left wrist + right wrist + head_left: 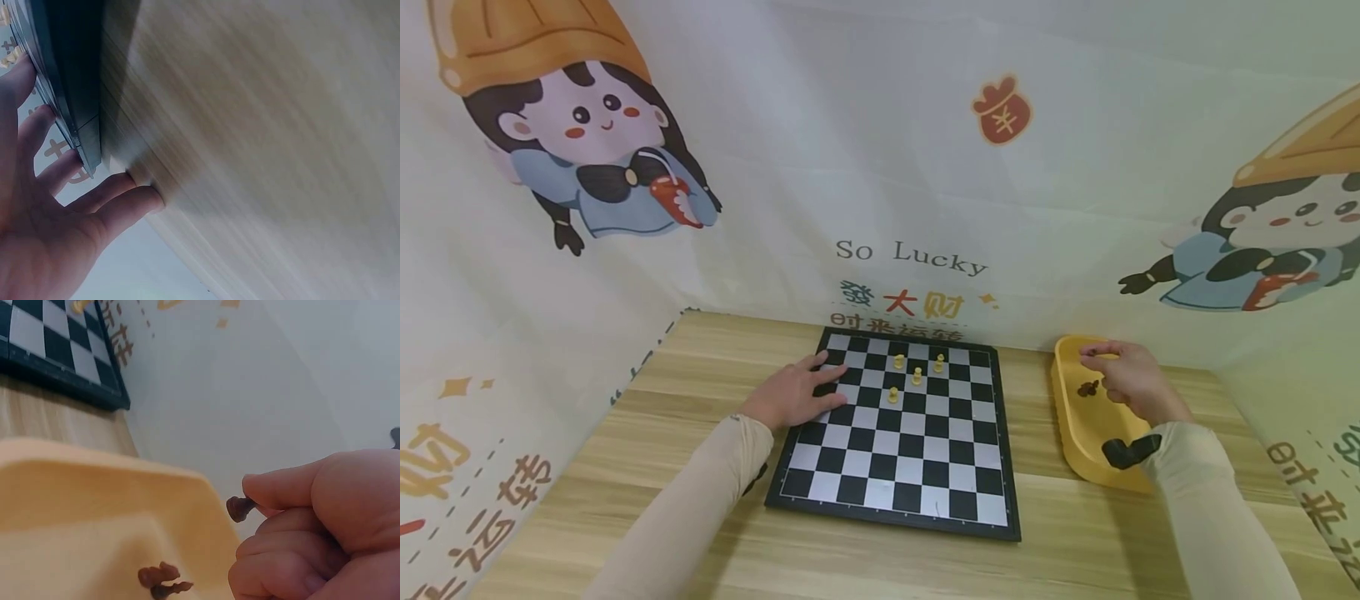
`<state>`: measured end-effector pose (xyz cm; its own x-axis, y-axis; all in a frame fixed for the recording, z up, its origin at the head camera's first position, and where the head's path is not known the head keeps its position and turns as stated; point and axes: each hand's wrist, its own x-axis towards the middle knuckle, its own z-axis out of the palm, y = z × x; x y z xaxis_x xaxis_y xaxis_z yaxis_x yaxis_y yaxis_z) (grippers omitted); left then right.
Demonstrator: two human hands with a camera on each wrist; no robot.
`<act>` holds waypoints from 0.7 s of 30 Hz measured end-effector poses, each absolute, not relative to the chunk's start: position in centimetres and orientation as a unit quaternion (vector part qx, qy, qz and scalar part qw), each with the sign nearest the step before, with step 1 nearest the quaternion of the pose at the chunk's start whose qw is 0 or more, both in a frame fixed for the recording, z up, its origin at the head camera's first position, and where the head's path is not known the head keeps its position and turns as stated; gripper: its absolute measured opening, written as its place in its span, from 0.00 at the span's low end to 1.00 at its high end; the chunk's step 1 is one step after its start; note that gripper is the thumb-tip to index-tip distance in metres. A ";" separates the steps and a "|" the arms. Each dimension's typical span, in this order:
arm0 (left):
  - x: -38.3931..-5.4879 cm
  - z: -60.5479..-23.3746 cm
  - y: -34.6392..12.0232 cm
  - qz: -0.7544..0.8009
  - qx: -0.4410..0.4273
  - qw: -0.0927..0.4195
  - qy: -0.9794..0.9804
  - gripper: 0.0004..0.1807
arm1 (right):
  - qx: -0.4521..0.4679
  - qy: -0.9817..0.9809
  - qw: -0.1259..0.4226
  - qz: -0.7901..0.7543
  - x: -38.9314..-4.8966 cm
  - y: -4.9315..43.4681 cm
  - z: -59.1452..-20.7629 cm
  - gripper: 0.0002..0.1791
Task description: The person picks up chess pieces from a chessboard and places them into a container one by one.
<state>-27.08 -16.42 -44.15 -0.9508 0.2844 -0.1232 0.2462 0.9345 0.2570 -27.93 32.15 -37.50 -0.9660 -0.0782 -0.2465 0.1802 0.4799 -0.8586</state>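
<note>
My right hand (1131, 382) is over the far end of a yellow plastic tray (1084, 433). Between its thumb and finger it pinches a dark brown chess piece (239, 508), whose base pokes out in the right wrist view. Below it, a couple of other brown chess pieces (159, 575) lie on the tray floor. At the left side of a black-and-white chessboard (887, 446), my left hand (792, 393) rests with spread fingers, some on the board's edge. Several cream chess pieces (917, 377) stand on the far half of the board.
Board and tray sit on a wood-grain table (692, 383), with a strip of tabletop between them. Behind and at the sides hangs a pale printed cloth (820, 167), close to the far ends of both.
</note>
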 end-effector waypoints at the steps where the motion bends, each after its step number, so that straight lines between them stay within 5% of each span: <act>1: -27.1 -44.1 -16.4 0.120 0.135 0.079 0.980 0.36 | 0.031 0.851 0.128 -0.508 -28.0 32.2 -37.6 0.28; 21: -27.0 -44.0 -16.4 0.116 0.138 0.080 0.980 0.36 | 0.058 0.856 0.172 -0.484 -30.2 33.2 -40.0 0.26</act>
<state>-27.02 -16.45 -44.00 -0.9489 0.2900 -0.1244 0.2529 0.9347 0.2497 -30.22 33.20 -39.97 -0.9343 -0.0660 -0.3504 0.2662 0.5247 -0.8086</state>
